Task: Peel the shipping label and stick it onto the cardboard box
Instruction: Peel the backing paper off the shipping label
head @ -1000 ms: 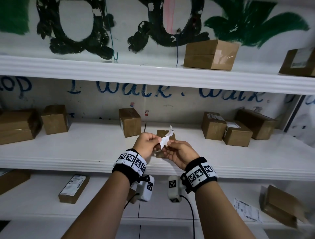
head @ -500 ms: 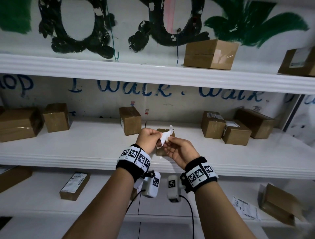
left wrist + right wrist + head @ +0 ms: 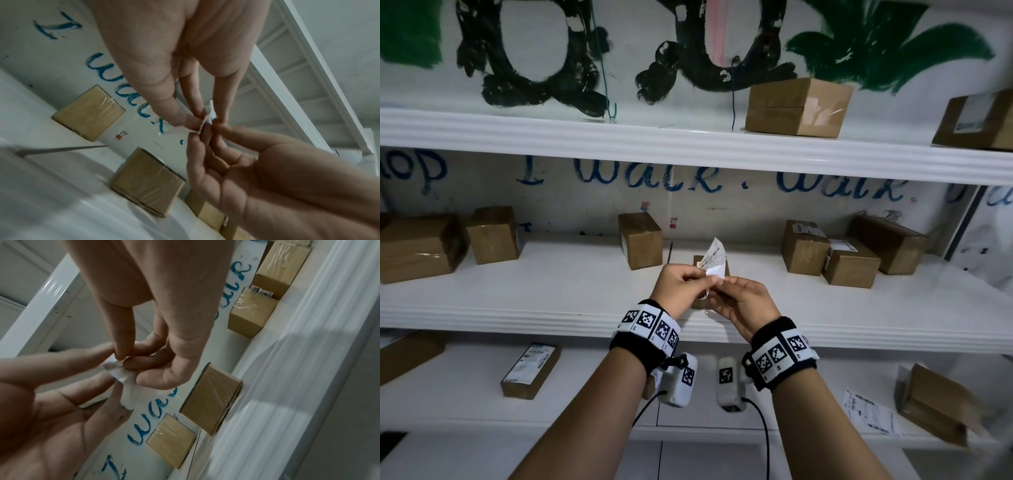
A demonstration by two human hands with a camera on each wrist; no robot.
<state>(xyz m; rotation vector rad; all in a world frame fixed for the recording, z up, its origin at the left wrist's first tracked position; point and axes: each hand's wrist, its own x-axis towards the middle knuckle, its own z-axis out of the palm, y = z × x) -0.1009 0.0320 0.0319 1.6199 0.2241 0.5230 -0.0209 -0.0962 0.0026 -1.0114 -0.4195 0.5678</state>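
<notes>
I hold a small white shipping label (image 3: 714, 258) upright in front of the middle shelf. My left hand (image 3: 703, 282) pinches its lower edge between thumb and fingertips. My right hand (image 3: 722, 286) pinches the same edge from the other side. The left wrist view shows the crumpled label (image 3: 210, 116) between the left hand (image 3: 197, 121) and the right hand (image 3: 205, 136). The right wrist view shows the label (image 3: 125, 381) pinched by the right hand (image 3: 123, 361) and the left hand (image 3: 112, 369). A small cardboard box (image 3: 697, 261) (image 3: 148, 183) (image 3: 213, 395) sits on the shelf just behind my hands, mostly hidden.
Several taped cardboard boxes stand along the middle shelf (image 3: 551, 284), some labelled (image 3: 804, 246), one close on the left (image 3: 640, 240). More boxes sit on the top shelf (image 3: 798, 106). On the lower shelf lie a labelled box (image 3: 530, 370), a loose label sheet (image 3: 869, 411) and an open box (image 3: 935, 404).
Both hands have risen slightly and kept their pinch on the label. The label now stands taller above the fingers, with its printed face showing.
</notes>
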